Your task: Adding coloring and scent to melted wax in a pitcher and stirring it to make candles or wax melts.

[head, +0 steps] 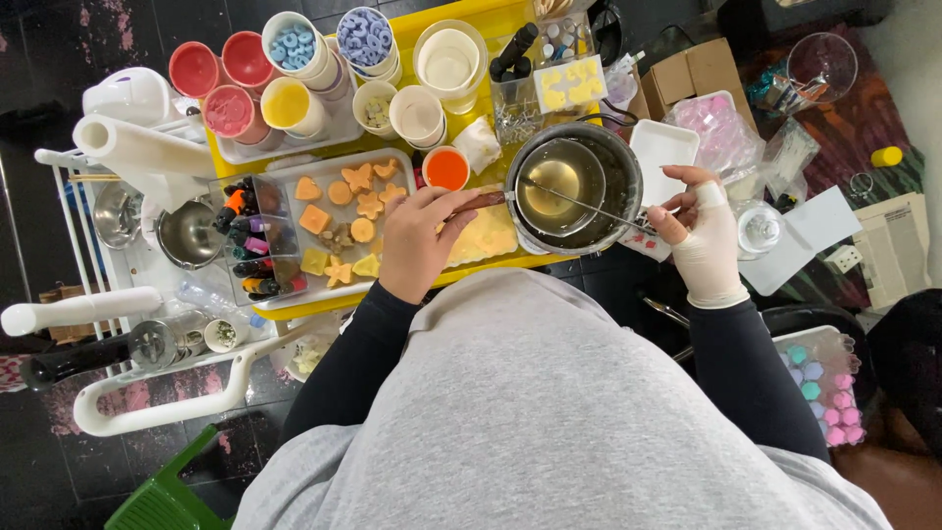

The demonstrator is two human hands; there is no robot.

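Yellow counter [510, 15] crowded with cups; I see my left hand [417, 240], fingers clamped on the small pan's handle [481, 201], inside the steel pot [579, 186]. My gloved right hand [702, 240] pinches a stirring stick [589, 206].

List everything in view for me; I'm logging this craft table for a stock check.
metal pot: one, silver, clear liquid inside, table's right part
stirring rod: one, thin metal, lying across the pot
tray of shaped pieces: one, orange and yellow pieces, table centre
cups: several, red, yellow, blue and cream fills, along the far edge
small orange cup: one, beside the pot
dye bottles: a cluster, mixed colours, left of the tray
paper roll: one, white, far left
yellow table: one, under everything
left hand: bare, at the pot's handle
right hand: white glove, holding the rod's end
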